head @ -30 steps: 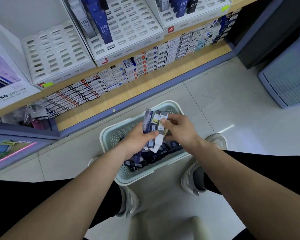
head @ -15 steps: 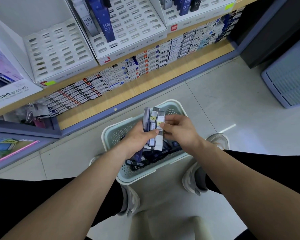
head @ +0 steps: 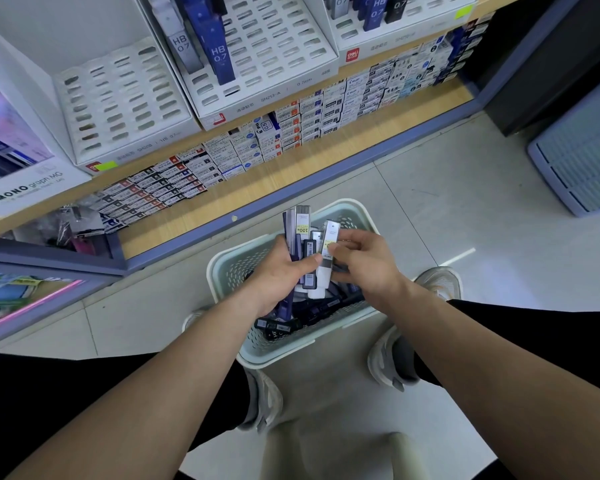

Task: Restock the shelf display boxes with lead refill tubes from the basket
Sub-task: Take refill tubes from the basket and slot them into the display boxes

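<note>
A pale green perforated basket (head: 229,268) stands on the floor between my feet, with dark lead refill tubes (head: 281,329) lying in it. My left hand (head: 279,277) grips a fanned bunch of tubes (head: 302,225) upright above the basket. My right hand (head: 366,259) pinches one white-labelled tube (head: 329,242) at the right side of that bunch. On the shelf above stand white slotted display boxes: the left one (head: 118,98) shows only bare slots, the middle one (head: 274,53) holds a few blue and grey HB 0.7 tubes (head: 215,46), the right one (head: 406,32) holds several.
Rows of small lead packs (head: 291,133) line the lower wooden shelf. A MONO display box (head: 21,181) sits at the far left. A grey slatted bin (head: 582,157) stands on the floor at the right. My shoes (head: 437,282) flank the basket on pale floor tiles.
Both hands and the bunch of tubes have risen slightly above the basket. My right hand has shifted its pinch onto the rightmost tube, pulling it a little apart from the bunch.
</note>
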The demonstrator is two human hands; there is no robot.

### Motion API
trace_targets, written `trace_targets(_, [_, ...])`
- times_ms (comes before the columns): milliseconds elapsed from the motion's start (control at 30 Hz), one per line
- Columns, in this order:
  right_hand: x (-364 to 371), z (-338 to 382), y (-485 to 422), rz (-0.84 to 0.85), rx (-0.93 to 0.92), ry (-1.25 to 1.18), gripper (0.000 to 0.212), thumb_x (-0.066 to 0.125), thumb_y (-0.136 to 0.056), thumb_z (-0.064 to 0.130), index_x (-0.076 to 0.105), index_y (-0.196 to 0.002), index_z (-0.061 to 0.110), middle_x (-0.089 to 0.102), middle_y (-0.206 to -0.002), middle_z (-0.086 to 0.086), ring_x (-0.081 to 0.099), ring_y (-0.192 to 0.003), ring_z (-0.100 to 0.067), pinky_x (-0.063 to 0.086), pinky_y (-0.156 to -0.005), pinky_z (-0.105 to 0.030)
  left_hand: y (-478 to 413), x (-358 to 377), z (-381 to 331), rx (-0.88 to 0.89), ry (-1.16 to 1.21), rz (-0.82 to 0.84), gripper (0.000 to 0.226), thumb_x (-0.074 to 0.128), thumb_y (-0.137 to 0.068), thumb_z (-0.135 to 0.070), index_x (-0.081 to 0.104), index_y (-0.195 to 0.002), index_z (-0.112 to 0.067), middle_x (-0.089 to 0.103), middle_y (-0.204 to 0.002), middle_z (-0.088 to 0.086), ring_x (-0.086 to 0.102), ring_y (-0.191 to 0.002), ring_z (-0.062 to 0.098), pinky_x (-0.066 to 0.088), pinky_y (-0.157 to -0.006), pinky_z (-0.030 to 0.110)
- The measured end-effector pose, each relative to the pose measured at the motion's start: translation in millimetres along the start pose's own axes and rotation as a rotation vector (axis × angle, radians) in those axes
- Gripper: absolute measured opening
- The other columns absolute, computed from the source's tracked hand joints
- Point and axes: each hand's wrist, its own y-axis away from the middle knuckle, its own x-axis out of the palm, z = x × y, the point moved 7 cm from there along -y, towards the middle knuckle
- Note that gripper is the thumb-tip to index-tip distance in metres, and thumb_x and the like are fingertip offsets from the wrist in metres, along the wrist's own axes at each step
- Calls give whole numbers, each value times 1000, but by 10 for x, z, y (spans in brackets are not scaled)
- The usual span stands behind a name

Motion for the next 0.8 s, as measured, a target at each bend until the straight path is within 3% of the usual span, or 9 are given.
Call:
trace_targets(133, [13, 10, 2, -2, -11, -26, 16, 55, -98, -2, 58, -89, 11, 62, -77, -4, 70, -74, -20, 61, -73, -34, 3, -66, -46, 30, -81, -42, 35, 74, -90, -29, 50, -115, -27, 68, -110, -8, 65, -101, 11, 51, -89, 33])
trace_targets(300, [13, 16, -1, 18, -28, -102, 13, 58, -96, -5, 61, -95, 7, 64, -85, -14, 73, -81, -26, 61, -75, -33, -5, -98, -66, 24, -107, -9, 42, 77, -86, -32, 49, -117, -30, 69, -113, -9, 65, -107, 14, 50, -102, 45])
trace_targets(400, [-9, 18, -18, 18, -22, -90, 11, 59, -95, -5, 60, -100, 5, 61, -89, -19, 73, -84, -29, 60, -74, -33, 0, -93, -91, 23, -86, 10, 39, 78, -85, -29, 50, -112, -34, 69, -112, -8, 65, -107, 13, 49, -103, 43])
trace_targets(567, [-5, 35, -48, 48, -7, -1, 12, 60, -96, 1, 59, -108, -1, 60, -92, -20, 72, -85, -30, 61, -73, -38, -4, -132, -110, 26, -83, -30, 46, 82, -82, -27, 55, -119, -24, 72, -110, -4, 68, -104, 15, 51, -100, 45])
trace_targets(700, [51, 122, -23, 41, -70, 32, 17, 56, -97, 0, 65, -110, 6, 72, -96, -19, 74, -88, -33, 62, -74, -42, 10, -151, -165, 43, -104, -40, 47, 82, -81, -26, 57, -120, -23, 72, -110, -5, 68, -104, 15, 52, -100, 44])
trace_targets(800, [4, 204, 17, -41, -109, 74, 22, 53, -99, 4, 70, -108, 14, 75, -93, -12, 73, -76, -27, 61, -66, -39, 47, -194, -247, 46, -117, -51, 48, 82, -81, -28, 57, -121, -23, 72, -109, -6, 68, -102, 13, 51, -100, 39])
